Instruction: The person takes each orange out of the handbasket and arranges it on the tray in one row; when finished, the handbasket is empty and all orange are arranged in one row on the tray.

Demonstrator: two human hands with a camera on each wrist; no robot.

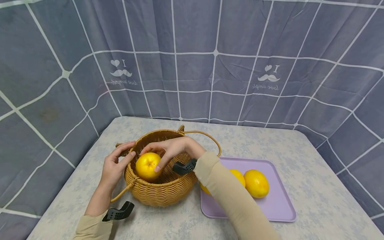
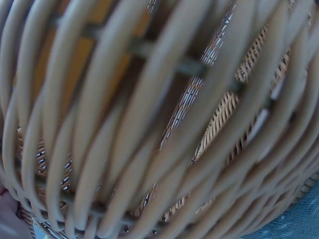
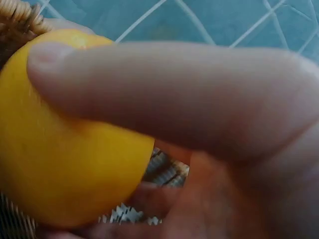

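In the head view, a round woven wicker basket [image 1: 163,195] stands left of centre. My left hand [image 1: 115,163] holds its left rim between thumb and fingers. Inside, near that rim, is a yellow orange [image 1: 148,166]. Reaching in over the right side, my right hand [image 1: 174,148] grips this fruit, the thumb on its near side. The right wrist view shows the thumb [image 3: 124,84] pressed against the orange [image 3: 75,164], with other fingers partly hidden beneath. Wicker strands [image 2: 149,109] fill the left wrist view.
A lilac tray [image 1: 280,208] lies to the right, with oranges [image 1: 256,183] on it, partly covered by my right sleeve [image 1: 237,200]. One basket handle [image 1: 210,136] arches out at the back right. A grey checked curtain [image 1: 195,73] surrounds the table [image 1: 180,225].
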